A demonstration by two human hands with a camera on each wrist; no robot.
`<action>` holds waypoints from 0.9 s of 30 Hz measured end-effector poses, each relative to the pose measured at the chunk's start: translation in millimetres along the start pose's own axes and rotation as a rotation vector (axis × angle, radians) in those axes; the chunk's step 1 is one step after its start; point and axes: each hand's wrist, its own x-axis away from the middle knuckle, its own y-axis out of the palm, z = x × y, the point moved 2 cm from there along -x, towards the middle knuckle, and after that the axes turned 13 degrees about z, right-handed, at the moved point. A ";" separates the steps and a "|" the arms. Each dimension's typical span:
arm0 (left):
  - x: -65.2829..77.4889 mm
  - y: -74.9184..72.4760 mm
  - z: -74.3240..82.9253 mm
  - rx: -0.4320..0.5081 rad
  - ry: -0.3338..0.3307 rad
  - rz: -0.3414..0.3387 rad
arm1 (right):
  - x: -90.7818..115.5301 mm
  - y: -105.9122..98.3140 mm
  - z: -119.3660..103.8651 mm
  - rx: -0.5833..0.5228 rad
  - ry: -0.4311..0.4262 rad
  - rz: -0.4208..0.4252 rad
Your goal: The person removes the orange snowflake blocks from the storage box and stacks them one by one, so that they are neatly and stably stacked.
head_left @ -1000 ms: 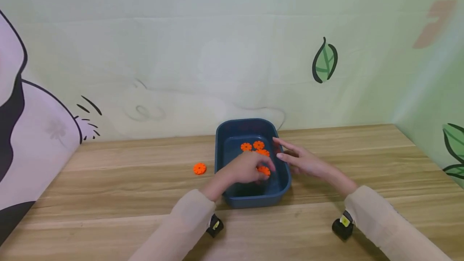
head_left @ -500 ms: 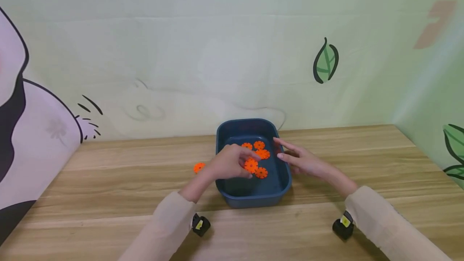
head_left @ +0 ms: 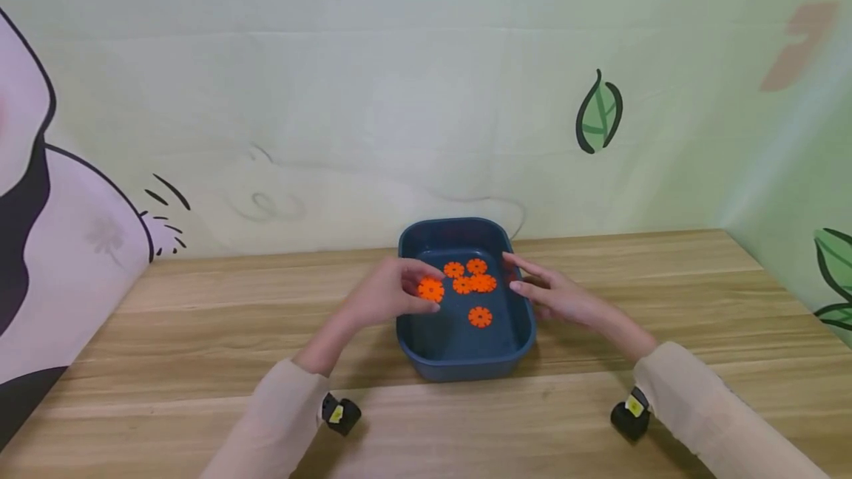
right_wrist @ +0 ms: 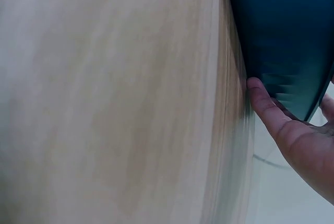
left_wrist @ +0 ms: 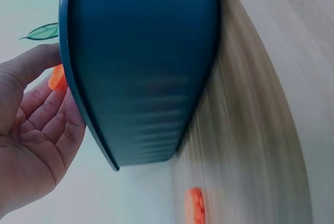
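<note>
My left hand [head_left: 386,290] pinches an orange notched plastic disc [head_left: 431,290] between thumb and fingers, over the left rim of a dark blue bin [head_left: 459,369]. In the left wrist view, the edge of the held disc [left_wrist: 57,78] shows beside the bin's rim. My right hand [head_left: 562,294] rests against the bin's right side, its fingers fairly straight. One finger [right_wrist: 266,106] lies along the outer wall in the right wrist view. Several similar orange discs [head_left: 480,317] lie on the bin floor, most of them clustered toward the back.
Another orange disc [left_wrist: 195,205] lies on the table to the left of the bin; my left hand and arm hide it in the head view. The wood-grain table [head_left: 220,331] runs back to a pale green printed backdrop [head_left: 319,117].
My left hand came up from inside the bin with an orange disc and moved left to the rim. The disc left of the bin is now behind this hand. My right hand stayed put.
</note>
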 end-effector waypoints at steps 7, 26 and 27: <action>7.6 -12.9 -11.4 0.018 -0.068 0.065 | 0.0 -0.1 0.2 -0.011 0.010 0.002; 19.9 -41.7 -57.5 0.055 -0.141 0.209 | -0.1 0.2 -1.0 -0.005 0.014 0.006; 19.9 -42.0 -59.7 0.054 -0.149 0.208 | 0.1 0.3 -0.9 -0.005 0.010 0.003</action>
